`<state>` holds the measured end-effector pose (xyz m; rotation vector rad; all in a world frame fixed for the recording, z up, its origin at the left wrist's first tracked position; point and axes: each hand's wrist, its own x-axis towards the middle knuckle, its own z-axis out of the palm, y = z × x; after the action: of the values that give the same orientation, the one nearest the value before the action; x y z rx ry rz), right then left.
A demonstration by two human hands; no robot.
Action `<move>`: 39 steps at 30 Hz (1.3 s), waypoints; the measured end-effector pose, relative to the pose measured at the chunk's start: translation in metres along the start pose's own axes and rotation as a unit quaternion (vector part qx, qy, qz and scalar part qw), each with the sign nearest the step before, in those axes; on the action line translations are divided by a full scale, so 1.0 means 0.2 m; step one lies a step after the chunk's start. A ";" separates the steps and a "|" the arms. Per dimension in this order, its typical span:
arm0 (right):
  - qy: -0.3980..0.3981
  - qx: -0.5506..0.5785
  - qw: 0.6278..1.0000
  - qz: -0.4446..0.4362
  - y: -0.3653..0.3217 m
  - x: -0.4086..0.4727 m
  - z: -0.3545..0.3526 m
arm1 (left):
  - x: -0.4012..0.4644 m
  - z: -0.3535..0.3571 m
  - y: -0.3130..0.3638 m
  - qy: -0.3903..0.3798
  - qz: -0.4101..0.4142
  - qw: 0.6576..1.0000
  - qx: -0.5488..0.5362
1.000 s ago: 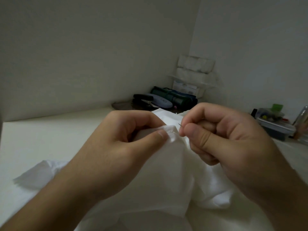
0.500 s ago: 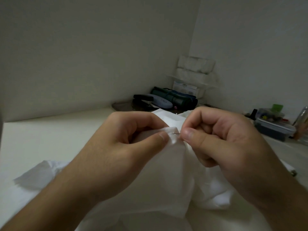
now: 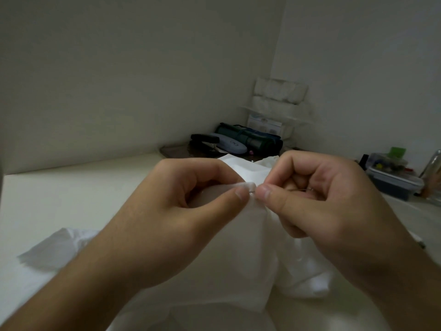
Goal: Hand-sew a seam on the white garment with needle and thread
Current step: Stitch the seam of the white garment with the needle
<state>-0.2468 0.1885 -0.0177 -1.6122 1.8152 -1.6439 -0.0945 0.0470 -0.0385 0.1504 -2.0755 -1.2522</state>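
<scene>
Head view: left hand [image 3: 167, 211] and right hand [image 3: 322, 201] pinch garment [image 3: 248, 235].

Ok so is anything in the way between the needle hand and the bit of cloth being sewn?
Nothing visible. The right hand pinches the needle right beside the fold of white cloth that the left hand pinches, and the two thumbs nearly meet there. The needle's tip is too small to make out.

Home corner, white table [image 3: 71, 187], tissue packs [image 3: 280, 90], supply box [image 3: 393, 181]
</scene>
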 end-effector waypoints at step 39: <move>-0.017 0.109 0.994 0.020 0.01 -0.01 0.02 | -0.01 0.00 0.00 -0.021 -0.036 0.997 -0.066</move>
<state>-0.2439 0.1865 -0.0215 -1.4920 1.5784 -1.7178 -0.0937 0.0480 -0.0392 0.1410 -2.0311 -1.4434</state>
